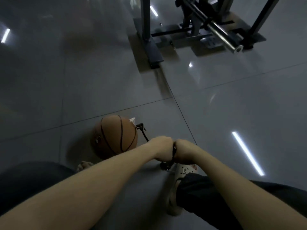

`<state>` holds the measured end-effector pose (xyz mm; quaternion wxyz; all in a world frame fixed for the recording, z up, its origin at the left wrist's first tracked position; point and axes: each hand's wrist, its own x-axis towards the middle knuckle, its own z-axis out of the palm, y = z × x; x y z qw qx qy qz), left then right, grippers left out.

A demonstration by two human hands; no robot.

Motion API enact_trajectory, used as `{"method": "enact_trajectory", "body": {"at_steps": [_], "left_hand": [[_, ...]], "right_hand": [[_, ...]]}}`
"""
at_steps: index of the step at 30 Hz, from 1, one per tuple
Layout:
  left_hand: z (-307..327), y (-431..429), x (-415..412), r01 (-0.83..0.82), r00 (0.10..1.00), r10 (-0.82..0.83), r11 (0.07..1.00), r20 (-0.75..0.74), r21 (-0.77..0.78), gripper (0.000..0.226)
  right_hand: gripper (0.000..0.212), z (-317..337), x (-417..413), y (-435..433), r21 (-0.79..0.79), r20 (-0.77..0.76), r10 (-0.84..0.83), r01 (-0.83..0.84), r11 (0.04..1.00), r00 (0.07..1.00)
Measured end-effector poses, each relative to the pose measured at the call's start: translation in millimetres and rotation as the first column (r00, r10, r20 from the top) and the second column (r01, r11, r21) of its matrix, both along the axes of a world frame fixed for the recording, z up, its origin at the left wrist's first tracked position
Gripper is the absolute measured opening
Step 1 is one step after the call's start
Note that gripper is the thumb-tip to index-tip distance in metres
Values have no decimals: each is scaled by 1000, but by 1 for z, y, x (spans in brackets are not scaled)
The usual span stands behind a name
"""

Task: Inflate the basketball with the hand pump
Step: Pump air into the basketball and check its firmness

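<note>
At lower centre, the left hand (162, 149) and right hand (184, 151) are clenching the pump handle (174, 150) together, likely sharing the push; the hose (144, 134) is reaching toward the basketball (114, 136).

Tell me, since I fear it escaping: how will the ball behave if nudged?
Likely rolls readily: the ball is round and sits on a glossy floor. The hose at its side may tether it somewhat.

Glossy grey tiled floor (83, 80) reflects strip lights. Top right stands a dark metal frame (146, 22), perhaps gym equipment, carrying a chrome bar (222, 36).
</note>
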<state>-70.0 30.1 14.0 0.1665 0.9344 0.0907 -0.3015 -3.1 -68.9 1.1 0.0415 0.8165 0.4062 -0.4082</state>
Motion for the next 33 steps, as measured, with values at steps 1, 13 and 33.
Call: {"method": "enact_trajectory", "body": {"at_steps": [1, 13, 33], "left_hand": [[-12, 0, 0, 8, 1000, -8, 1000, -5, 4, 14], [79, 22, 23, -28, 994, 19, 996, -110, -83, 26], [-8, -4, -9, 70, 994, -82, 985, 69, 157, 8]], "right_hand": [[18, -11, 0, 0, -9, -8, -8, 8, 1000, 1000], [20, 118, 14, 19, -147, -95, -84, 70, 987, 992], [23, 4, -13, 1, -59, 55, -137, 140, 988, 989]]}}
